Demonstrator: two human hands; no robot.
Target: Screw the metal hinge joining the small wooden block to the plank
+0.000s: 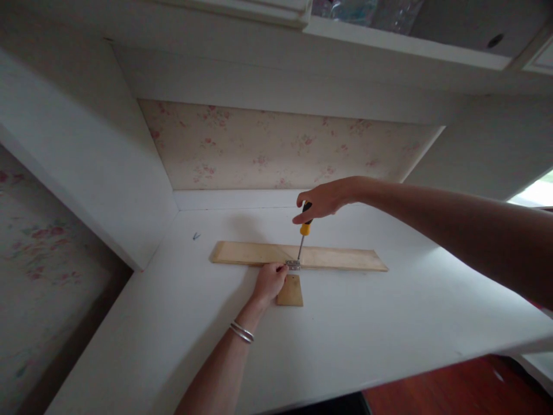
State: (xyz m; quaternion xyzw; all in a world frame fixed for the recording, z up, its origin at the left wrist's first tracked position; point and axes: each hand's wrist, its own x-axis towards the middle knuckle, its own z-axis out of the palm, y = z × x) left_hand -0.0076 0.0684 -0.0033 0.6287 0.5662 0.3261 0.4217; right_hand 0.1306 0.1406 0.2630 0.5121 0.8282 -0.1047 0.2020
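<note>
My right hand [325, 203] is wrapped round the black and yellow handle of a screwdriver [305, 229]. The screwdriver stands nearly upright, its tip down at a small metal hinge [292, 265]. That hinge lies at the near edge of a long, flat wooden board [341, 257]. With its fingers pinched at the hinge's left end, my left hand [271, 281] rests against the board's front edge; two silver bangles circle the wrist. Just below the hinge lies a small wooden piece [290, 293] with a dark hole near its top, partly behind my left hand.
Several small screws [196, 236] lie at the left on the white desktop [367, 323]. A white side panel [99, 144] rises on the left, and a shelf [406, 49] with plastic bags hangs overhead. Floral wallpaper [268, 147] covers the back wall.
</note>
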